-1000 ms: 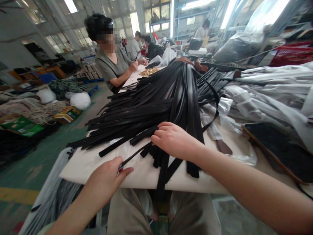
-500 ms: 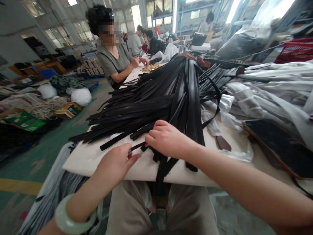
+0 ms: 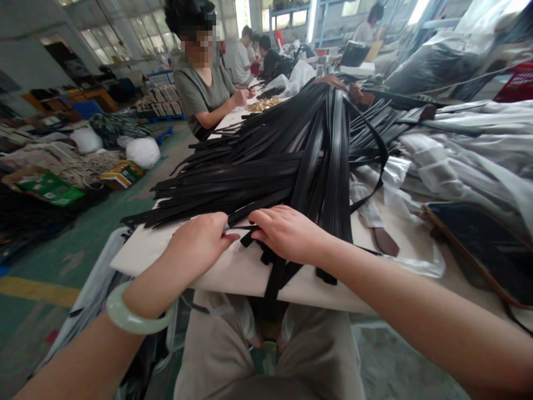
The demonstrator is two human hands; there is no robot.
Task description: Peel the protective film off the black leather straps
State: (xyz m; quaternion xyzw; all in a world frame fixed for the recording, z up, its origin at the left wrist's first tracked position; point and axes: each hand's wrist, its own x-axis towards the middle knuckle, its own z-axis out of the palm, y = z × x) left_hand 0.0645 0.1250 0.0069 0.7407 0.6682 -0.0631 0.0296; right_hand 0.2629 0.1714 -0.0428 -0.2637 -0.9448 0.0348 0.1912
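While both hands sit low at the near edge of the table [image 3: 166,261], I've got the left hand [image 3: 199,243] curled up, thumb and fingers pinched on the end of one thin black strap [image 3: 241,227]. That strap runs from the left fingertips straight across to the right hand [image 3: 289,233], so it lies in the short gap between the two. I see the right hand palm down, fingers bent and pressing on the near ends of the strap pile [image 3: 287,155], its fingertips touching the same thin strap. I cannot tell whether the right hand grips anything or only rests there.

Just beyond both hands, the pile fans out wide across the table, with loose ends spreading left past the left hand and a few strap ends hanging over the table edge below the right wrist. On my left wrist there's a pale green bangle [image 3: 133,311]. To the right of the pile I make out crumpled clear plastic [image 3: 420,166] and a dark flat board [image 3: 483,250] near the right forearm. Further along the table, on the left side, a person in a grey shirt [image 3: 200,94] sits at work by a small heap of brass bits [image 3: 266,104], well apart from my hands.
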